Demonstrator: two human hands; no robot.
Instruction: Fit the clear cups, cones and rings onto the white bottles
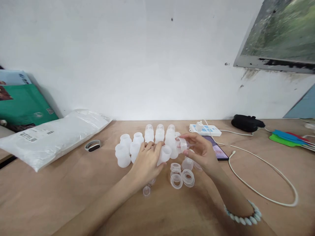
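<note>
My left hand point(148, 160) is wrapped round a white baby bottle point(164, 154), its open mouth tilted toward the right. To the right of it, my right hand point(203, 152) pinches a clear bottle collar point(181, 145) with its fingers and thumb; a clear nipple seems to be fitted in it, partly hidden by the fingers. A small gap separates collar and bottle mouth. Below my right hand lie several clear collar rings point(176, 181). Near my left wrist is a small clear part point(147, 190). Several open white bottles point(123, 155) stand left of my left hand.
Behind my hands stand white bottles with clear domed caps point(159, 128). A phone point(219, 150), a power strip point(205, 129) and a white cable point(265, 195) lie to the right, with a black case point(247, 123) beyond. A white plastic package point(61, 136) and a wristband point(93, 146) lie left.
</note>
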